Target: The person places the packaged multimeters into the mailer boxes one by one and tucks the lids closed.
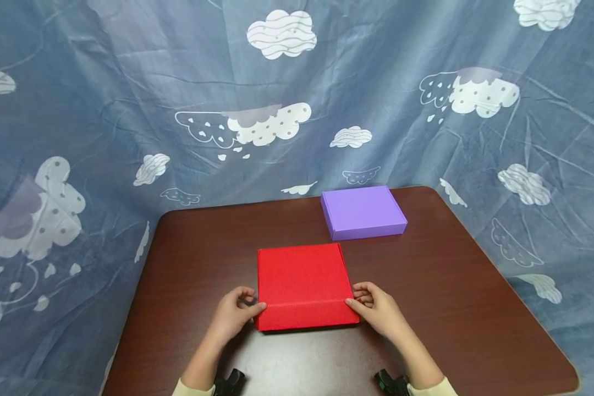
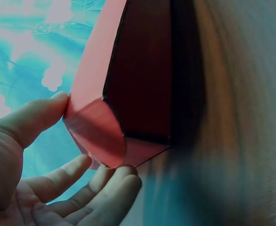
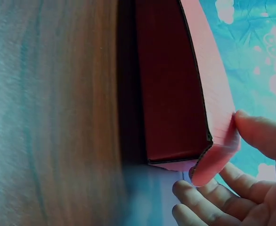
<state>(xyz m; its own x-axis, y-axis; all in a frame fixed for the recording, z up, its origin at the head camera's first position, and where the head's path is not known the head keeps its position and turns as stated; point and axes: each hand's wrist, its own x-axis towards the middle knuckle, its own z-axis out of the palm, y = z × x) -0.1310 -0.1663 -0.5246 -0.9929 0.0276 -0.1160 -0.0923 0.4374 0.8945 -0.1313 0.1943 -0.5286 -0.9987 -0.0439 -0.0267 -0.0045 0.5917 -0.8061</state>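
A red cardboard box (image 1: 302,275) lies on the table, its lid down over the top and a crease running across near the front edge. My left hand (image 1: 234,312) holds the lid's front left corner, thumb on top and fingers at the side. At the opposite corner, my right hand (image 1: 380,309) holds the lid the same way. In the left wrist view, a rounded side tab (image 2: 105,132) of the lid is between thumb and fingers. The right wrist view shows a matching tab (image 3: 215,162) by the right fingers. The front flap stands a little off the box's dark red front wall (image 3: 171,94).
A closed purple box (image 1: 363,212) sits behind and to the right of the red one, near the back edge of the brown wooden table (image 1: 198,247). Blue cloth (image 1: 227,71) with white clouds hangs behind and on both sides.
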